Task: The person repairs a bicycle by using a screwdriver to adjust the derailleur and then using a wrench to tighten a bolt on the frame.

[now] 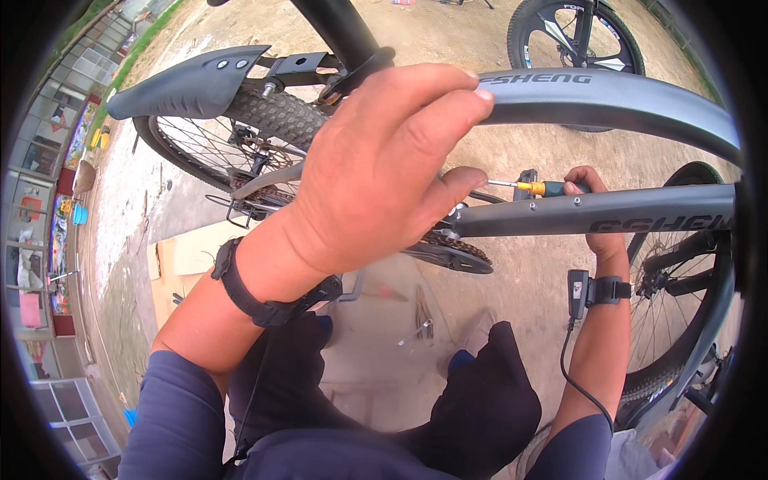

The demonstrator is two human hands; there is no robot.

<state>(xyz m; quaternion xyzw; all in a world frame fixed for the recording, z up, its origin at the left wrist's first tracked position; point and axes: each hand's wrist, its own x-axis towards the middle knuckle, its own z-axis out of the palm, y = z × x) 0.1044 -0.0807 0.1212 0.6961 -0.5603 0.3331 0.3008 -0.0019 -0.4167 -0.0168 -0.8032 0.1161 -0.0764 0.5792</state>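
Observation:
In front of me is a dark grey bicycle frame [608, 100], with its seat tube running behind my left hand [392, 152]. That hand lies across the seat tube area, fingers stretched to the right along the upper tube and thumb apart from them below. Whether the palm presses on the frame is hidden. My right hand [596, 192] reaches up behind the lower tube [512, 218], its fingers closed round a screwdriver [548, 189] with a yellow and dark green handle. The metal shaft points left, and its tip ends beside my left thumb, where I cannot see what it touches.
The rear wheel [188, 152] with a black mudguard [188, 84] is at left, and the front wheel [680, 280] at right. Another bicycle's wheel [576, 40] stands beyond. Several tools [422, 312] lie between my feet, with cardboard [188, 260] to their left.

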